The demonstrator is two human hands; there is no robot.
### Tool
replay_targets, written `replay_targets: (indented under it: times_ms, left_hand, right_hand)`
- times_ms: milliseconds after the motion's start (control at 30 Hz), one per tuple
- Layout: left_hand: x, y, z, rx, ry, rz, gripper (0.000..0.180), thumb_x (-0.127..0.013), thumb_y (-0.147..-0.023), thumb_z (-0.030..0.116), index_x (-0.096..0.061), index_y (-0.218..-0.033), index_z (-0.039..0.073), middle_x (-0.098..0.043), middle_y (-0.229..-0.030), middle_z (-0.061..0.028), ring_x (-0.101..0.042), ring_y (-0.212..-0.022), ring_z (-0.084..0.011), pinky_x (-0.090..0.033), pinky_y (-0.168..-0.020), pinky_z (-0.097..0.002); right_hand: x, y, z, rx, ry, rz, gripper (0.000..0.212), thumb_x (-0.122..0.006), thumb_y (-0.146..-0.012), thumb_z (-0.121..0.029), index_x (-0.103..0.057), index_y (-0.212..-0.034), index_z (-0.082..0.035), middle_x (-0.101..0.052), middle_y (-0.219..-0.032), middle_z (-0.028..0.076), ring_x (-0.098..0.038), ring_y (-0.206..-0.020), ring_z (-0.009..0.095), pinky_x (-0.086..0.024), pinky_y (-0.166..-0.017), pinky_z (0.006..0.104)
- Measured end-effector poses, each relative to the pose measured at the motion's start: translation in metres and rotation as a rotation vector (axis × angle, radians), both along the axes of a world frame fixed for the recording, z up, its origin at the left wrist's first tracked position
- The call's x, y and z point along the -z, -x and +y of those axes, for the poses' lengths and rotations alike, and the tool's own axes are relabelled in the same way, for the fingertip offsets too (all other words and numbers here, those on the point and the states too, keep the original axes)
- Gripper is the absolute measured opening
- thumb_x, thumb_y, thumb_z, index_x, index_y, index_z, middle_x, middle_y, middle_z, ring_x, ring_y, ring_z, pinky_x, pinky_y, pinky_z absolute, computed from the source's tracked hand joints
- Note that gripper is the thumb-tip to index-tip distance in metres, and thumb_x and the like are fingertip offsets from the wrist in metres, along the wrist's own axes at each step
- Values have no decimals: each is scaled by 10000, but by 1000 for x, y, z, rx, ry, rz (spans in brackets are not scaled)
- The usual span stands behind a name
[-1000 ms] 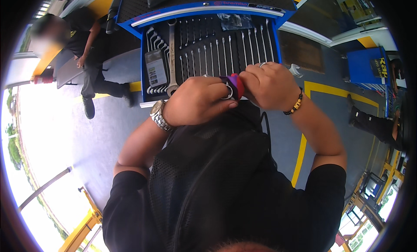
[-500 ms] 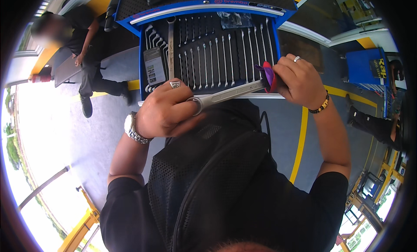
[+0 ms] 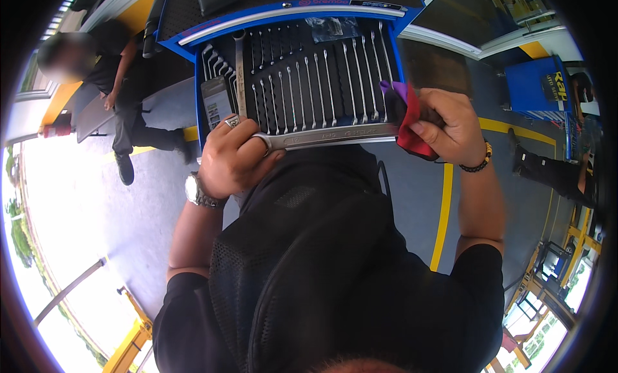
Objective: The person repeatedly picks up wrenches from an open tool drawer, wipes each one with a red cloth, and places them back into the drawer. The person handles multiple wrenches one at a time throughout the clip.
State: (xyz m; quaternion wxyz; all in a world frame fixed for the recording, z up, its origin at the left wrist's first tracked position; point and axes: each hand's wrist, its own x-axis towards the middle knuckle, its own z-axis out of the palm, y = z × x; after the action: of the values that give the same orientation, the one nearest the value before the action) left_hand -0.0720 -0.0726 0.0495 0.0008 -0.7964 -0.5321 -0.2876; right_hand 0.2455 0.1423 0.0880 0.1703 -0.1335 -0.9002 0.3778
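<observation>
Firmly, the left hand (image 3: 235,154) clamps its fingers on the wrench (image 3: 322,137) along the drawer's front edge (image 3: 376,140); the right hand (image 3: 454,125) pinches a cloth (image 3: 411,123), perhaps around the far end; keep pressure even.

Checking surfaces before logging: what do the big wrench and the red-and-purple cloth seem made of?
Big wrench: metal, probably steel, satin grey, judging by its soft sheen and marked shank.
Red-and-purple cloth: seemingly thin matte fabric, judging by its soft folds; the fibre can't be told.
</observation>
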Motion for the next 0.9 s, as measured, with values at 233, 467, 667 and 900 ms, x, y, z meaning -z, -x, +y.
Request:
replay_targets:
  times_ms: [233,467,667,900]
  left_hand:
    - [24,-13,10,82,-345,-190,282,-630,-890,93,-394,-750,25,-537,-700,-149,-536,-542,-303,-447,-484,-406]
    - [36,-36,17,-64,-327,-182,277,-755,-730,42,-478,-722,39,-541,-705,-123,-559,-583,-296,-427,-488,-394]
    - [34,-51,30,113,-207,-37,284,-845,-651,119,-585,-741,50,-562,-738,-82,-573,-623,-249,-468,-572,-386]
    - [30,-49,42,200,-53,-24,168,-758,-779,191,-642,-846,88,-619,-842,-69,-625,-716,-237,-499,-678,-373]
  right_hand:
    - [52,6,-6,511,-126,778,474,-582,-1016,-239,-496,-1385,44,-594,-1307,173,-643,-1108,235,-521,-978,357]
    - [48,58,-40,138,1181,1300,459,-440,-1071,-381,-493,-1403,-67,-599,-1304,80,-602,-1186,246,-479,-1039,389]
    - [37,68,-23,565,1016,1306,231,-591,-1029,-292,-637,-1130,-90,-663,-1000,-2,-647,-950,132,-525,-891,314]
    - [21,81,-14,665,860,1264,314,-626,-996,-420,-616,-1028,-107,-631,-914,-22,-645,-888,108,-544,-806,282]
